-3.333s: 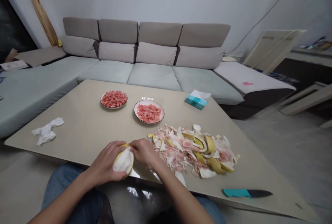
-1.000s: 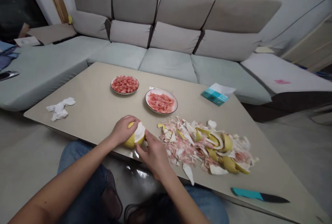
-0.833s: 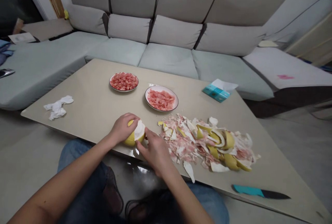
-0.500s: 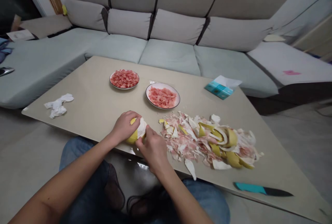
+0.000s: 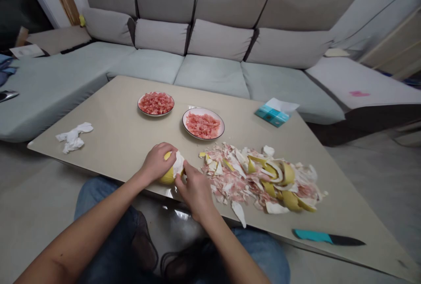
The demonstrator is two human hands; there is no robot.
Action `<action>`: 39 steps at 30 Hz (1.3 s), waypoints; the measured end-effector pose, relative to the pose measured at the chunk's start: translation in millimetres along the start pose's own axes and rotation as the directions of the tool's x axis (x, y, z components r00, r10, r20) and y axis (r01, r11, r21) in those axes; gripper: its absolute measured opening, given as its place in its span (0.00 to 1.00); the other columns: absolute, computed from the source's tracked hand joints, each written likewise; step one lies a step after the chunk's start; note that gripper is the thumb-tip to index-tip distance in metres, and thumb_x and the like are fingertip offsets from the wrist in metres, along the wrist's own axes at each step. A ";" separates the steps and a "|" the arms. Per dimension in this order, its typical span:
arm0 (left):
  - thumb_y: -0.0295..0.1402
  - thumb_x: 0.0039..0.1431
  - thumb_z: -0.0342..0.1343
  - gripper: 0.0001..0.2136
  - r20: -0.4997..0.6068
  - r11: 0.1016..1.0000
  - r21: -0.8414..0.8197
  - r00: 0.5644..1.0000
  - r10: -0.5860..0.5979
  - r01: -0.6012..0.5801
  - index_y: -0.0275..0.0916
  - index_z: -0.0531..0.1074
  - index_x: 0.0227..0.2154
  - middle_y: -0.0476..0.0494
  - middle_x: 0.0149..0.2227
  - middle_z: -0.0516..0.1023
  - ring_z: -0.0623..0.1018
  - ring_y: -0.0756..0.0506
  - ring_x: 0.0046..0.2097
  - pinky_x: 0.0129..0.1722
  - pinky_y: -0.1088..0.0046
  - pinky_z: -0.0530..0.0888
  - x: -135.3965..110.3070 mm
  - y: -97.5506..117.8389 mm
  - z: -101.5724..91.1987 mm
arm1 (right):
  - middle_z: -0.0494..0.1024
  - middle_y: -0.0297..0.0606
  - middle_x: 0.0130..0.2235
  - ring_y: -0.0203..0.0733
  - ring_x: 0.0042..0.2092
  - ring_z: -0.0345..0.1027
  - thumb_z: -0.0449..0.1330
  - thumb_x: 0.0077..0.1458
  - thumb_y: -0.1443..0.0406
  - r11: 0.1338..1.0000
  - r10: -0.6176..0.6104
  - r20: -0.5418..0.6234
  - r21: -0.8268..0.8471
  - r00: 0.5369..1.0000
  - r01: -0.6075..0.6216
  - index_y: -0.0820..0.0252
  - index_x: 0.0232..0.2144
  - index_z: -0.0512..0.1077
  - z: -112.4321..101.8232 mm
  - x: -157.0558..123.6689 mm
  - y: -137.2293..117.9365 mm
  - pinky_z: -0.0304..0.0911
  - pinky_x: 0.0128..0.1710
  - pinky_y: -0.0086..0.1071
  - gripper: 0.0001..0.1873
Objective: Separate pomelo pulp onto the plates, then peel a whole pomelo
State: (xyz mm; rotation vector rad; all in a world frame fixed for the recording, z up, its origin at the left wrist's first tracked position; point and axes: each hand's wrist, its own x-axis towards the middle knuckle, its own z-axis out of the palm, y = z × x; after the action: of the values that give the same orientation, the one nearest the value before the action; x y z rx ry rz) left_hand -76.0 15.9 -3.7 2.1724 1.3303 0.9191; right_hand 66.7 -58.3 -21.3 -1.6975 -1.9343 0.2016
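A partly peeled pomelo [image 5: 168,176] rests near the front edge of the table, yellow rind on its left and white pith bared on its right. Around its upper left side my left hand [image 5: 158,161] is wrapped, gripping it. My right hand [image 5: 196,189] is at its right side, thumb and fingers pinched against the white pith; the fingers hide what exactly they hold. To the right of my right hand lies a spread pile of pomelo peel and membrane scraps [image 5: 237,181], with thick yellow rind pieces [image 5: 289,200] at its far end.
Two plates of pink pulp, one back left [image 5: 155,103] and one nearer [image 5: 203,124], stand beyond my hands. A knife with a teal handle [image 5: 312,235] lies by the front right edge. A tissue pack [image 5: 272,112] sits back right, crumpled tissue [image 5: 74,137] left. A sofa [image 5: 210,73] stands behind.
The view has tilted up slightly, so the table things sit a little lower and further left. Both hands keep their places on the pomelo, with barely any finger movement.
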 end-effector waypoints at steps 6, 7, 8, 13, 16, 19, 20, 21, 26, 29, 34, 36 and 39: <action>0.27 0.57 0.49 0.09 0.005 1.000 -0.004 1.000 0.024 -0.024 0.40 0.75 0.35 0.45 0.39 0.78 0.76 0.45 0.43 0.48 0.66 0.71 -0.7 -0.9 0.9 | 0.80 0.45 0.33 0.43 0.29 0.72 0.51 0.53 0.68 0.997 0.045 -0.051 -0.057 0.998 -0.048 0.67 0.46 0.71 9.3 -1.2 -0.6 0.58 0.28 0.29 0.18; 0.27 0.57 0.49 0.09 0.006 1.000 -0.005 1.000 0.030 -0.030 0.40 0.75 0.35 0.45 0.39 0.78 0.76 0.45 0.44 0.49 0.66 0.71 -0.8 -0.7 1.0 | 0.80 0.44 0.33 0.43 0.29 0.72 0.51 0.52 0.68 0.997 0.044 -0.063 -0.055 0.997 -0.047 0.67 0.46 0.71 10.6 -1.9 0.7 0.58 0.28 0.29 0.19; 0.27 0.57 0.49 0.09 0.006 0.999 -0.007 0.999 0.035 -0.035 0.40 0.75 0.35 0.45 0.39 0.78 0.76 0.45 0.44 0.49 0.66 0.71 -1.0 -0.6 1.1 | 0.80 0.44 0.33 0.43 0.29 0.72 0.50 0.52 0.69 0.998 0.040 -0.069 -0.046 0.997 -0.043 0.66 0.47 0.71 11.2 -2.5 2.1 0.59 0.28 0.29 0.20; 0.27 0.56 0.50 0.09 0.001 0.999 -0.014 0.999 0.042 -0.042 0.40 0.75 0.35 0.45 0.39 0.78 0.76 0.44 0.44 0.49 0.65 0.71 -2.4 -0.8 0.8 | 0.80 0.47 0.36 0.44 0.32 0.73 0.49 0.55 0.69 1.000 0.007 -0.049 0.017 0.999 -0.006 0.67 0.49 0.69 6.0 -5.2 3.8 0.62 0.30 0.31 0.20; 0.27 0.56 0.49 0.10 -0.002 0.999 -0.018 0.999 0.040 -0.040 0.40 0.75 0.36 0.45 0.39 0.78 0.76 0.44 0.44 0.49 0.65 0.71 -3.2 -1.2 0.1 | 0.80 0.46 0.34 0.44 0.32 0.73 0.48 0.56 0.69 1.000 0.003 -0.048 0.015 0.999 -0.002 0.66 0.48 0.70 5.2 -5.1 1.9 0.61 0.30 0.30 0.19; 0.27 0.57 0.49 0.09 -0.004 0.999 -0.020 0.999 0.035 -0.035 0.40 0.74 0.36 0.45 0.39 0.78 0.76 0.44 0.45 0.49 0.66 0.71 -3.3 -0.6 -0.2 | 0.80 0.45 0.32 0.43 0.30 0.73 0.48 0.56 0.69 0.999 0.008 -0.085 -0.034 0.996 -0.010 0.67 0.48 0.70 11.3 -4.2 2.8 0.60 0.28 0.29 0.20; 0.27 0.57 0.50 0.09 -0.004 0.999 -0.021 0.999 0.034 -0.034 0.40 0.74 0.36 0.45 0.39 0.78 0.76 0.44 0.45 0.49 0.66 0.71 -3.1 -0.3 -0.2 | 0.80 0.46 0.31 0.43 0.29 0.72 0.48 0.56 0.69 0.998 0.009 -0.097 -0.054 0.995 -0.014 0.68 0.48 0.70 13.8 -3.9 3.7 0.60 0.28 0.29 0.20; 0.27 0.57 0.50 0.09 -0.005 0.999 -0.021 0.999 0.034 -0.034 0.40 0.74 0.35 0.45 0.39 0.78 0.76 0.44 0.45 0.49 0.66 0.71 -3.0 0.1 -0.1 | 0.80 0.46 0.31 0.43 0.28 0.72 0.48 0.55 0.69 0.997 0.009 -0.105 -0.070 0.994 -0.016 0.68 0.48 0.71 15.9 -3.7 4.8 0.60 0.27 0.29 0.20; 0.27 0.56 0.50 0.09 -0.010 0.999 -0.032 0.999 0.039 -0.039 0.40 0.74 0.35 0.44 0.39 0.78 0.76 0.44 0.44 0.49 0.66 0.71 -3.9 -0.9 0.2 | 0.80 0.46 0.31 0.44 0.29 0.73 0.48 0.56 0.69 0.999 -0.001 -0.094 -0.054 0.996 -0.005 0.68 0.48 0.71 13.2 -2.5 6.7 0.60 0.28 0.30 0.20; 0.27 0.57 0.49 0.09 -0.013 0.998 -0.048 0.999 0.042 -0.043 0.40 0.74 0.35 0.45 0.39 0.78 0.76 0.45 0.45 0.49 0.67 0.71 -5.8 -3.5 -0.9 | 0.80 0.45 0.34 0.44 0.32 0.73 0.48 0.57 0.69 1.000 0.012 -0.048 0.008 0.999 -0.012 0.66 0.47 0.71 6.3 -0.4 4.1 0.61 0.29 0.30 0.18; 0.27 0.58 0.49 0.09 -0.038 0.997 -0.069 0.998 0.043 -0.046 0.40 0.74 0.36 0.44 0.40 0.77 0.75 0.45 0.45 0.49 0.67 0.71 -9.2 -6.7 -2.8 | 0.80 0.45 0.32 0.43 0.30 0.73 0.48 0.58 0.69 1.000 0.008 -0.029 -0.012 1.000 -0.009 0.67 0.43 0.73 9.3 4.0 1.4 0.60 0.29 0.30 0.16; 0.27 0.58 0.48 0.09 -0.050 0.996 -0.077 0.998 0.049 -0.053 0.39 0.73 0.36 0.44 0.39 0.77 0.75 0.45 0.45 0.49 0.66 0.71 -10.6 -7.6 -2.7 | 0.80 0.46 0.31 0.43 0.29 0.73 0.48 0.58 0.70 0.999 0.010 -0.027 -0.048 1.000 -0.011 0.69 0.44 0.72 11.7 4.4 0.8 0.59 0.28 0.30 0.17; 0.27 0.58 0.48 0.09 -0.064 0.993 -0.092 0.996 0.068 -0.074 0.39 0.73 0.36 0.44 0.39 0.77 0.75 0.44 0.45 0.49 0.65 0.70 -12.9 -10.7 -2.2 | 0.80 0.46 0.32 0.43 0.30 0.73 0.49 0.58 0.70 0.996 0.021 0.002 -0.087 1.000 -0.021 0.69 0.47 0.71 9.0 3.8 -1.4 0.59 0.28 0.29 0.17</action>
State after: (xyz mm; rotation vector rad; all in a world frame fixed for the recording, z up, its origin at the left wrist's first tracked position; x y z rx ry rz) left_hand -88.2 9.2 -13.3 2.1472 1.2180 1.0615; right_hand 60.8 -52.8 -27.1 -1.7747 -1.9537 0.1299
